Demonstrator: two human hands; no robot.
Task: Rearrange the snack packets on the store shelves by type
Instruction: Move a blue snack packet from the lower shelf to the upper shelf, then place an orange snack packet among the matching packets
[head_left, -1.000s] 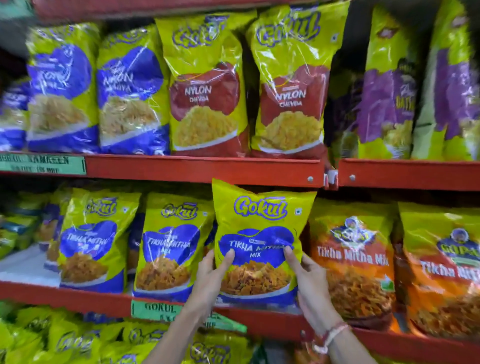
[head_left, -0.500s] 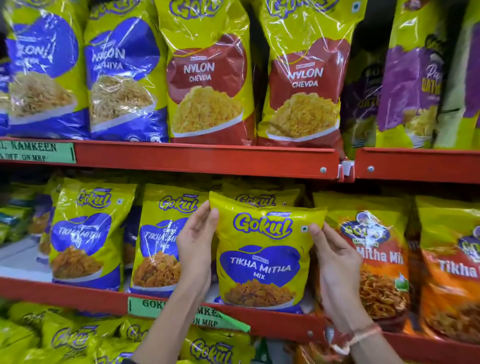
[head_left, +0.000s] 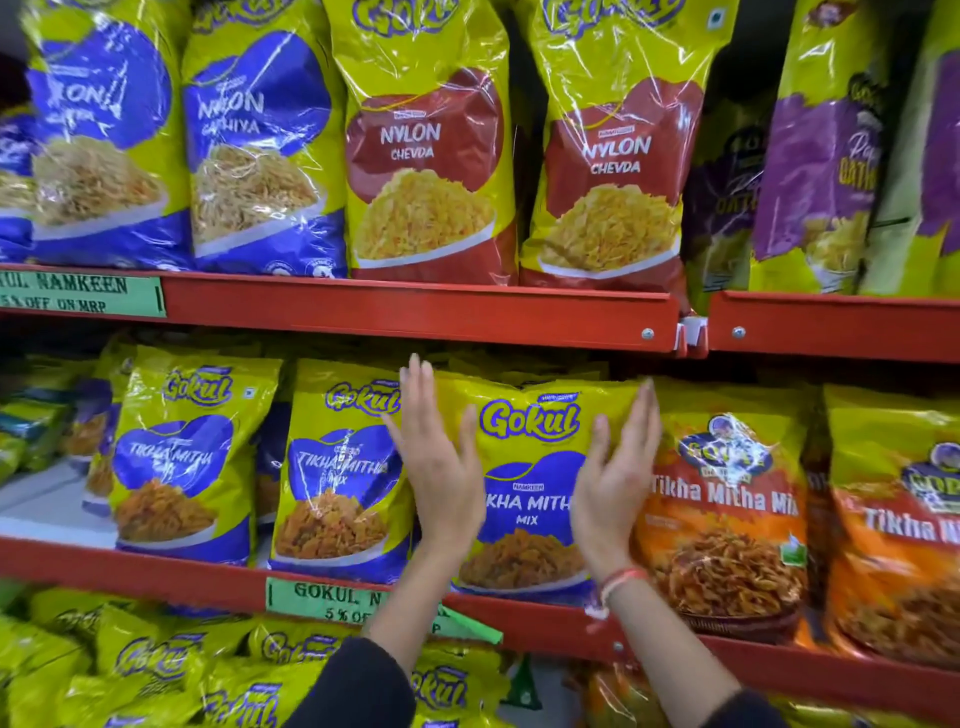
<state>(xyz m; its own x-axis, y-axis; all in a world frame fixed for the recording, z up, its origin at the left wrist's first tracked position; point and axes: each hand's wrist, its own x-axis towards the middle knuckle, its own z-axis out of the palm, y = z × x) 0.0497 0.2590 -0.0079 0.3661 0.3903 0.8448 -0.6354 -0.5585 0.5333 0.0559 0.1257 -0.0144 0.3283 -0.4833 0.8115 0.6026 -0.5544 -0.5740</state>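
Red metal shelves (head_left: 415, 317) fill our view, stacked in tiers and packed with shiny snack bags. On the top tier we see blue-fronted bags (head_left: 260, 150) at the left, two red-fronted chevda bags (head_left: 426, 156) in the middle and purple-fronted bags (head_left: 815, 171) at the right. A green paper label (head_left: 83, 296) is stuck to that shelf's front edge, and another label (head_left: 332, 597) sits on the edge below. On the middle tier a yellow-and-blue mix packet (head_left: 530, 441) stands upright between matching packets (head_left: 337, 467) on its left and orange packets (head_left: 722, 499) on its right. Our left hand (head_left: 441, 473) and right hand (head_left: 613, 467) are raised flat at either side of that packet, fingers straight and close together, gripping nothing; whether the palms touch the packet we cannot tell. Dark sleeves (head_left: 358, 686) cover our forearms, and a thread band (head_left: 621, 579) circles the right wrist. More yellow bags (head_left: 156, 665) lie on the lowest tier.
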